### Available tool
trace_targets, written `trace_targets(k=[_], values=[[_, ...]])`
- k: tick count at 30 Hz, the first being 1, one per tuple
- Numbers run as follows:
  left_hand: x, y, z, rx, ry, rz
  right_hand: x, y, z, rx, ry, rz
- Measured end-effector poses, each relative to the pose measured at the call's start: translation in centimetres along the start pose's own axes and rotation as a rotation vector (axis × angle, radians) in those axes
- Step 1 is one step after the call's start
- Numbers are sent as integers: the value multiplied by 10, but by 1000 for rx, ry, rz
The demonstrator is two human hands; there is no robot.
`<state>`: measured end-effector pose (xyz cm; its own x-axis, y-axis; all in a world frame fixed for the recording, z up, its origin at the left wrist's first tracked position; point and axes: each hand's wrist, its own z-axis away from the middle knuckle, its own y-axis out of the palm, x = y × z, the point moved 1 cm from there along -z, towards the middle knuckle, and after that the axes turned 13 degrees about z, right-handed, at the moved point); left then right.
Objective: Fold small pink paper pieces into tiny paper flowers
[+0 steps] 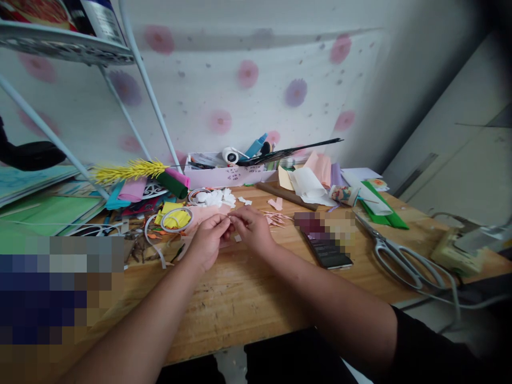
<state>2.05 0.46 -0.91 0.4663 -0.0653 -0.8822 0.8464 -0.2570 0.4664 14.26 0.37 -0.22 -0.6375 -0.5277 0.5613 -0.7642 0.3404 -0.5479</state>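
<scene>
My left hand (208, 239) and my right hand (253, 229) meet over the middle of the wooden table, fingertips pinched together. Whatever lies between the fingers is too small to make out. Beneath and behind them is a sheet of peach paper (202, 216). Just right of my right hand lies a pile of thin peach paper strips (276, 218). White paper petals (218, 198) sit behind my hands. To the left of my left hand, a ring of white tape (191, 220) rests on yellow crepe paper (170, 215).
A phone (328, 245) lies right of my right forearm, with large scissors (400, 258) beyond it. At the back stands a white box (228, 177) of tools. Rolled papers (310, 184) and a paper cup (344, 195) are at back right. A white rack (144, 85) rises at left.
</scene>
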Motion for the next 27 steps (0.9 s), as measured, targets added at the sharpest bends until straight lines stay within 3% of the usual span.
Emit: trace_targets(k=[11, 20, 23, 27], values=[[-3, 2, 2, -80, 184, -177, -3, 6, 2, 43, -21, -201], [-3, 3, 5, -15, 46, -64, -5, 5, -1, 31, 5, -341], [-6, 4, 6, 27, -25, -48, -9, 2, -4, 21, 19, -268], [-14, 2, 6, 66, -57, -228, -11, -5, -6, 28, 43, -66]])
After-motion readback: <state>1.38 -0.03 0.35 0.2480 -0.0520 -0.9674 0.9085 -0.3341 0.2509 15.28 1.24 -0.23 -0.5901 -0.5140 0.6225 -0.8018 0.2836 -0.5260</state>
